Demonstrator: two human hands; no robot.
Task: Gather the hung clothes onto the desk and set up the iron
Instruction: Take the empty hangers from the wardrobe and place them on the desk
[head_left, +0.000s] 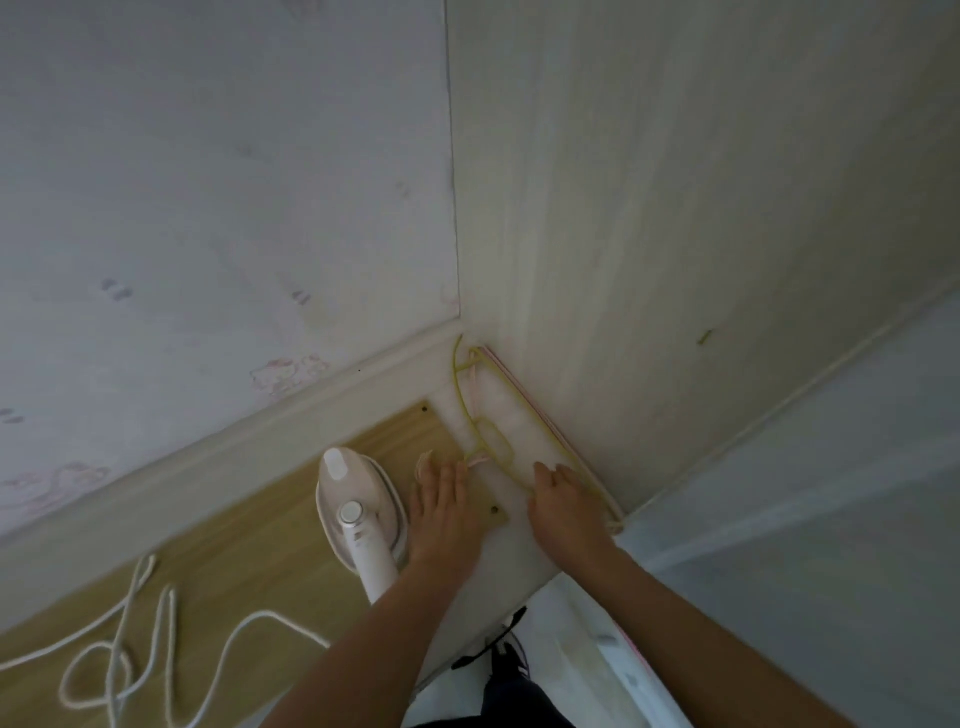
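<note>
At the desk (249, 561) corner, left hand (441, 501) and right hand (563, 500) rest flat, empty, on cloth (519, 553); a careless left wrist could topple the iron (353, 493).

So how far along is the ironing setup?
Partly there. The white iron already sits on the wooden desk, with its cord lying in loose loops and no plug visible. The left hand and right hand are at the yellow-green hangers in the corner. No clothes show clearly, so gathering them and plugging in look left.
</note>
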